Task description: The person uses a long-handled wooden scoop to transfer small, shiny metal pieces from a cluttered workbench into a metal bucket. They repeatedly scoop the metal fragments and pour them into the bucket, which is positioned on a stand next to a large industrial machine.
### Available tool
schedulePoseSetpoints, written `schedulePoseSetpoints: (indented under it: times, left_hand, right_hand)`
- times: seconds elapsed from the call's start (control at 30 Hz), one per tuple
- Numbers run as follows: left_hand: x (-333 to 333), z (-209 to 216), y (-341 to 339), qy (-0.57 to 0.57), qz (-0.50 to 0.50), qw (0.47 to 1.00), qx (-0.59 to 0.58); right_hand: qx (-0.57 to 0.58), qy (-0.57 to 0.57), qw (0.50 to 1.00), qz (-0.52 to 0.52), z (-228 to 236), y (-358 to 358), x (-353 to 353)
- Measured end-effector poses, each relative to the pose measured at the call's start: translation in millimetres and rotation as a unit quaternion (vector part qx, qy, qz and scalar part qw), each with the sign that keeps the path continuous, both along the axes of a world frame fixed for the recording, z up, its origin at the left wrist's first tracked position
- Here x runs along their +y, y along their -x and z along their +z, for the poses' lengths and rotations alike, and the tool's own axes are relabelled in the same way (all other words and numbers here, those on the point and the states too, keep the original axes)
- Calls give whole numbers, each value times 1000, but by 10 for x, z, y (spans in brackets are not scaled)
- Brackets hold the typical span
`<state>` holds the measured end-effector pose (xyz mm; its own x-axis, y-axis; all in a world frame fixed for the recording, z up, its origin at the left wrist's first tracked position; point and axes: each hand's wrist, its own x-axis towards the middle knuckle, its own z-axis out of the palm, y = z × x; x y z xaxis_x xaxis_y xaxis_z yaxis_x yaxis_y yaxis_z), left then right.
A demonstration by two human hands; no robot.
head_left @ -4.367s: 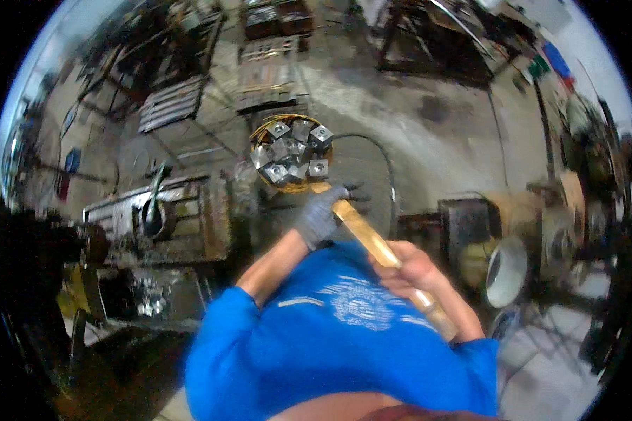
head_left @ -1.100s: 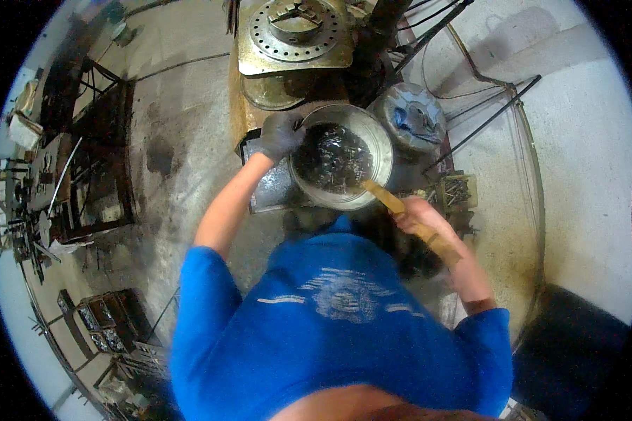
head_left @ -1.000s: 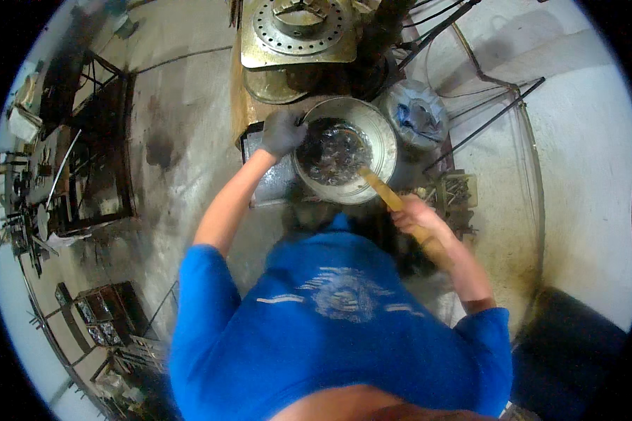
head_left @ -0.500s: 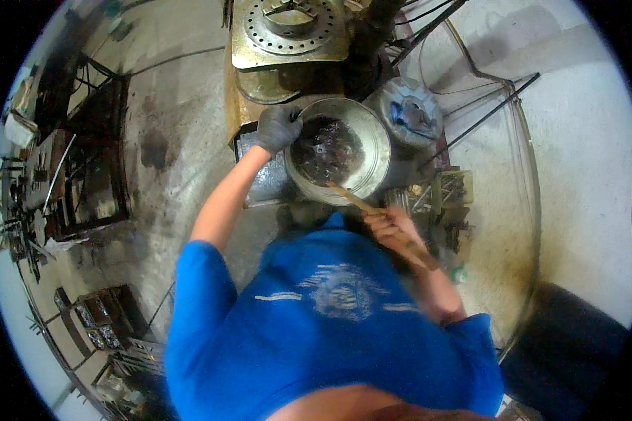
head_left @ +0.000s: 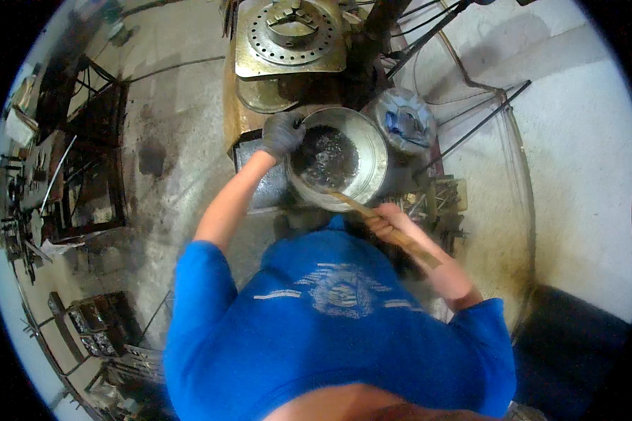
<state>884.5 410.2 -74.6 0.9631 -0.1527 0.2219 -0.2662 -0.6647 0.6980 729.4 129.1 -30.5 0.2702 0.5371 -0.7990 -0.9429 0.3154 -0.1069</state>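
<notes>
A round metal basin [head_left: 376, 160] sits in front of me, with dark material [head_left: 328, 151] and small shiny bits over its bottom. My left hand [head_left: 283, 135], in a dark grey glove, is closed on the basin's left rim. A long, flat wooden stick [head_left: 414, 248] slants across the near rim, its far end inside the basin by the dark material. My bare right hand [head_left: 384, 222] is wrapped round the stick just outside the rim. The stick's near end lies along my right forearm.
Behind the basin stands a machine with a round, holed plate and chuck [head_left: 293, 31]. A plastic-covered container [head_left: 404, 121] with something blue on top adjoins the basin's right side. A dark metal tray [head_left: 263, 184] lies at left, and a box of metal parts [head_left: 448, 194] at right.
My right hand and the stick have shifted slightly; the hand was blurred before. The dark material in the basin lies differently. My left hand keeps its hold on the rim.
</notes>
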Motion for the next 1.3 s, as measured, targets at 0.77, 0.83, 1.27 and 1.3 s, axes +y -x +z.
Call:
schedulePoseSetpoints:
  times: [0.77,0.83,1.27,1.3]
  left_hand:
    - [291,-195,96,-2,48,998,34]
    - [328,-160,49,-22,37,999,32]
    - [353,-163,96,-8,-5,1000,27]
    - [304,-48,149,-3,-2,1000,22]
  right_hand:
    - [-94,-75,992,35,-196,45,315]
    - [-163,54,985,23,-50,101,435]
    - [-81,2,996,32,-126,-30,183]
    - [-85,23,995,39,-71,-42,166]
